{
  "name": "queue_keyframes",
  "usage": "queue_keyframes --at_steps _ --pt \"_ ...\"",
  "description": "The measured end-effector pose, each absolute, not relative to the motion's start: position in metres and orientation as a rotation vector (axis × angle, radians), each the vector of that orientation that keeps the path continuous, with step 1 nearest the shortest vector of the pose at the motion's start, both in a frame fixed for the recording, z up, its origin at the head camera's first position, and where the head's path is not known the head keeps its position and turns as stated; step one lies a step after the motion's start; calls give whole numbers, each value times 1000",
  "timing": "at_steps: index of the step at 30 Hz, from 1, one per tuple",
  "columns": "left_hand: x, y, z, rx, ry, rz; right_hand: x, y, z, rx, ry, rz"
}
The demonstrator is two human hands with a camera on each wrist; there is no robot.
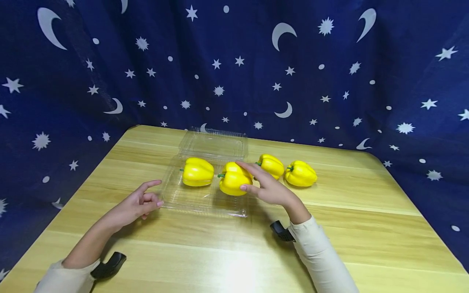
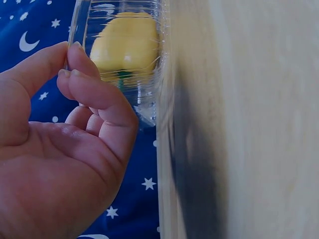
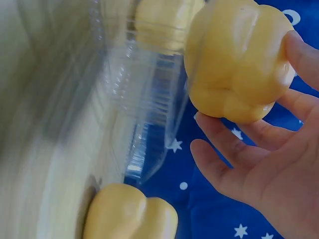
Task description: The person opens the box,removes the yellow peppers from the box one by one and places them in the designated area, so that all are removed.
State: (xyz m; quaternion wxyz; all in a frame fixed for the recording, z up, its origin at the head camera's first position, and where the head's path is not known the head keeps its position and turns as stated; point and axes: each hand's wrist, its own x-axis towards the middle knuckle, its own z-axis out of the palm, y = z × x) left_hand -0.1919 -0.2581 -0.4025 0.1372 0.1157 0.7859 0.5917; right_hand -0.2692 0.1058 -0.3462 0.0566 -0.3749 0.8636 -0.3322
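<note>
A clear hinged plastic container (image 1: 190, 203) lies open on the table. One yellow bell pepper (image 1: 198, 173) sits in its left half. My right hand (image 1: 272, 189) holds another yellow bell pepper (image 1: 233, 183) over the right half; in the right wrist view the thumb and fingers (image 3: 219, 144) lie around that pepper (image 3: 239, 59). At the container's near left corner is my left hand (image 1: 133, 205). Its index finger reaches out, its other fingers are bent, and the thumb tip (image 2: 55, 55) is at the rim. Whether it presses on the plastic I cannot tell.
Two more yellow bell peppers, one (image 1: 272, 165) partly behind my right hand and one (image 1: 301, 173) farther right, lie on the wooden table (image 1: 348, 244). The container's lid (image 1: 214, 143) is folded back. A blue curtain (image 1: 245, 49) with stars and moons hangs behind.
</note>
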Motion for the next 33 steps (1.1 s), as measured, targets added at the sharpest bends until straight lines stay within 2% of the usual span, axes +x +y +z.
queue_keyframes --at_steps 16,33 --pt "-193 -259 -405 375 2263 1733 -270 138 -340 -1016 2648 -1037" --pt "-192 -261 -405 384 2277 1711 -270 166 -346 -1010 2693 -1013"
